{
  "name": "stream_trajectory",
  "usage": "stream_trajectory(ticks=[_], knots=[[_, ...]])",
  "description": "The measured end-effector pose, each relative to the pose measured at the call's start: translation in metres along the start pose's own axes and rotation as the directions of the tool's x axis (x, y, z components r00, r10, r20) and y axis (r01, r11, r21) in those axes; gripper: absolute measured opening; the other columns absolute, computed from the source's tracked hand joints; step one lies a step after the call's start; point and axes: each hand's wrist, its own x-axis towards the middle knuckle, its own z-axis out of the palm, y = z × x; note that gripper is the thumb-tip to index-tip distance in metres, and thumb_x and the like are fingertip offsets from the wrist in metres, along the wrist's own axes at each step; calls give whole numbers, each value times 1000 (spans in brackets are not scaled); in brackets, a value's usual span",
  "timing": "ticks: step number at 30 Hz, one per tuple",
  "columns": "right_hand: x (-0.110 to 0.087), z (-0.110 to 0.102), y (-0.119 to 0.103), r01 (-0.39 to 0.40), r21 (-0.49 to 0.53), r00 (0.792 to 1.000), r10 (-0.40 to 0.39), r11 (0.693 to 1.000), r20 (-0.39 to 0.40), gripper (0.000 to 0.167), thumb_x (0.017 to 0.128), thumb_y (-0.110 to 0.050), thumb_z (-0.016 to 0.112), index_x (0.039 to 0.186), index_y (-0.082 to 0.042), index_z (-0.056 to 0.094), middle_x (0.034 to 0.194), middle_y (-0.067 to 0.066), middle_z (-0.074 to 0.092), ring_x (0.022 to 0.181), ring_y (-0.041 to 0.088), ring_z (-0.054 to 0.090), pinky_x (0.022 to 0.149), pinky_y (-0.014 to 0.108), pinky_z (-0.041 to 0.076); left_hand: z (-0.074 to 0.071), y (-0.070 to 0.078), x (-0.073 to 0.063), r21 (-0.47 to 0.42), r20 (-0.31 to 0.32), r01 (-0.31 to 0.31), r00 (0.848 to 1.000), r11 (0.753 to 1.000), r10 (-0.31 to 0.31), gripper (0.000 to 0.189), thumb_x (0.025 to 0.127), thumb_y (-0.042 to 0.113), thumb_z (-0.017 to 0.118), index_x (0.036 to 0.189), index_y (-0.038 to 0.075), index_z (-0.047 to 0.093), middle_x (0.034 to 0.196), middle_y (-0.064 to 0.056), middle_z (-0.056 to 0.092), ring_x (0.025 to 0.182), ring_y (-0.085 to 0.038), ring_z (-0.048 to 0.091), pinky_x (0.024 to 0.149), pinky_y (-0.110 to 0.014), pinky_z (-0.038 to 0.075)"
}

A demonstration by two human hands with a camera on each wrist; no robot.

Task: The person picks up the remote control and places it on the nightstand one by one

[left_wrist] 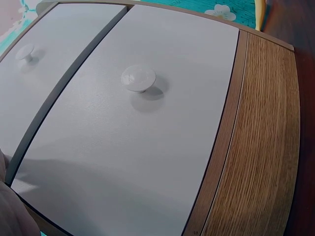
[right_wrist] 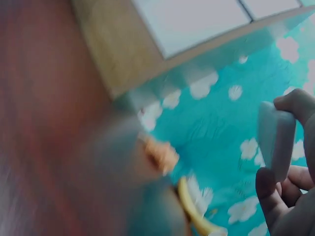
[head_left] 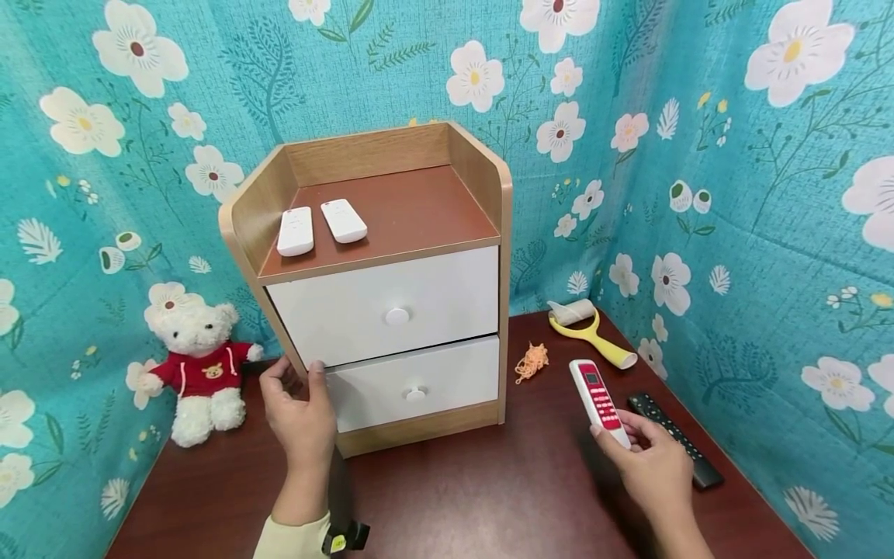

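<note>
Over the right part of the counter [head_left: 482,489], the red-faced remote [head_left: 599,400] tilts in the right hand [head_left: 653,462], pinched near its lower end between thumb and fingers. With its longer end unsupported, it could tip or slip if that pinch loosens, perhaps onto the black remote [head_left: 672,427] lying near. Well apart from it, the left hand [head_left: 300,411] grips the left edge of the cabinet [head_left: 419,198], thumb at the front; a hard tug there might skew it and send the two white remotes [head_left: 296,230] on top sliding over the lipless front edge. No brand can be read: the red-faced remote's key legends and the white remotes' faint print are too small. Farther left, the teddy bear [head_left: 202,334] wears a red top with a bear-face badge, its lettering, if any, illegible.
</note>
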Motion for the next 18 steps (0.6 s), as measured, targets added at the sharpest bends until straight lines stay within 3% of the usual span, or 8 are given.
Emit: stream_trajectory(ticks=[4,7,9,11,14,16,18], knots=[[-6,-4,-25,22,162,999,-27,987,24,60,90,-48,90,136,-12,76,119,11,75,91,12,61,67,17,54,0,1,0,-4,2,-3,1000,1000,3,47,103,15,76,138,-9,54,128,-19,64,110,-7,57,94,-20,45],[-10,-8,-46,88,293,992,-109,952,59,50,96,-37,86,138,-11,75,112,-3,74,92,8,63,70,19,59,0,1,0,-10,5,0,1000,1000,0,47,103,14,75,138,-9,54,127,-18,64,111,-8,57,94,-20,45],[-13,-10,-63,149,405,979,-192,902,68,42,98,-23,84,136,-6,74,106,-7,74,90,9,64,71,20,60,0,1,0,-13,7,2,1000,1000,-2,46,104,14,75,137,-9,54,127,-18,63,111,-8,57,94,-20,45],[-18,-11,-81,195,525,960,-271,828,72,35,99,-11,81,132,-3,74,102,-8,72,90,12,65,71,22,61,0,1,1,-16,6,2,1000,1000,-2,46,104,14,75,137,-9,54,127,-18,63,110,-8,58,94,-20,45],[-26,-11,-110,231,670,928,-367,706,66,30,95,4,77,125,-1,75,100,2,72,88,16,65,69,23,62,0,0,1,-19,3,7,1000,1000,-7,46,104,14,75,137,-9,54,126,-17,64,110,-8,58,93,-20,46],[-29,-11,-129,255,721,905,-422,644,57,30,93,8,75,122,-1,76,98,6,71,87,18,65,68,24,63,0,-1,1,-19,1,13,1000,1000,-13,46,103,14,75,137,-8,54,126,-17,64,109,-8,58,93,-19,46],[-32,-10,-146,301,726,880,-474,618,38,31,92,8,74,121,-1,77,97,8,70,86,17,66,68,24,63,-1,-2,1,-15,2,20,1000,1000,-20,46,103,15,76,137,-8,54,127,-17,64,109,-8,58,93,-19,46]])
